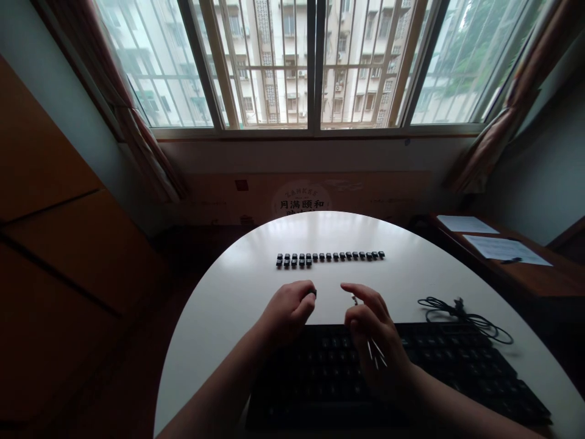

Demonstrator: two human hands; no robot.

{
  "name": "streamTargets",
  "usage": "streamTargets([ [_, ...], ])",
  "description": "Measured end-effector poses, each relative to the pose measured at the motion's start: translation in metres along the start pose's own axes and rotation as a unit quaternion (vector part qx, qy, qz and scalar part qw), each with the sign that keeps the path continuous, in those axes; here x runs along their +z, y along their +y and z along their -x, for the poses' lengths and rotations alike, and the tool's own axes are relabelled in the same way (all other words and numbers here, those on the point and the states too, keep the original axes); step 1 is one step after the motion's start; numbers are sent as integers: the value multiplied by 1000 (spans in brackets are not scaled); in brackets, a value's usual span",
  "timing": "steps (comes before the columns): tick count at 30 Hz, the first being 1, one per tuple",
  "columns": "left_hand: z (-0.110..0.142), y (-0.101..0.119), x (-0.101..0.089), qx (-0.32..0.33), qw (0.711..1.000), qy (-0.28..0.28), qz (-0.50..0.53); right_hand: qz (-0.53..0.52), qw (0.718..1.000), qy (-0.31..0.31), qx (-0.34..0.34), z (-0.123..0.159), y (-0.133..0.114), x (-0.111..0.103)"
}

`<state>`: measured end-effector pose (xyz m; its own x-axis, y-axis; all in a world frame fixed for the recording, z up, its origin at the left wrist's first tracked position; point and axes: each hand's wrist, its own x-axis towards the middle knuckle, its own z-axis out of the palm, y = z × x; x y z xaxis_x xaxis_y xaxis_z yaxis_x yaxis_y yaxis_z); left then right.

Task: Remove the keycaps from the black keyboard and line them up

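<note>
My left hand [292, 305] is closed, with a small black keycap [313, 293] pinched between thumb and index finger. To its right, my right hand [379, 329] is curled around a thin metal wire tool, which looks like a keycap puller [376, 355]. Its wire prongs stick out below the palm, and a small end shows by the thumb; the middle is hidden. The index finger of that hand points out to the left. Both hands are above the back edge of a black keyboard [320, 378]. Beyond them, two rows of loose black keycaps [335, 256] stand on the table.
A white round-edged table [219, 305] carries everything. The keyboard's coiled black cable [461, 317] lies behind its right part. On the right, a brown desk [493, 268] holds printed papers [505, 249] and a pen [510, 261]. A barred window [314, 73] is ahead.
</note>
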<state>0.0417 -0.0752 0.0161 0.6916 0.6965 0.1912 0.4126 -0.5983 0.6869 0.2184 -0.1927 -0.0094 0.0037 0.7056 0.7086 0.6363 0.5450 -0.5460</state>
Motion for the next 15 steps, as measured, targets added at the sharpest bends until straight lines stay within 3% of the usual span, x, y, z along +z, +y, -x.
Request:
streamTargets([
  [3,-1,-2,-3,-5,1000,-4,17,6,1000,22,-21,-5,2,-5],
  [7,1,5,-4,24,997,-76,7,9,997,-58,-55,-9,6,-8],
  [11,5,15,-2,65,990,-124,-1,81,988,-131,-11,-10,9,-4],
  [15,6,15,-2,79,989,-128,5,116,984,-134,6,-14,7,-2],
])
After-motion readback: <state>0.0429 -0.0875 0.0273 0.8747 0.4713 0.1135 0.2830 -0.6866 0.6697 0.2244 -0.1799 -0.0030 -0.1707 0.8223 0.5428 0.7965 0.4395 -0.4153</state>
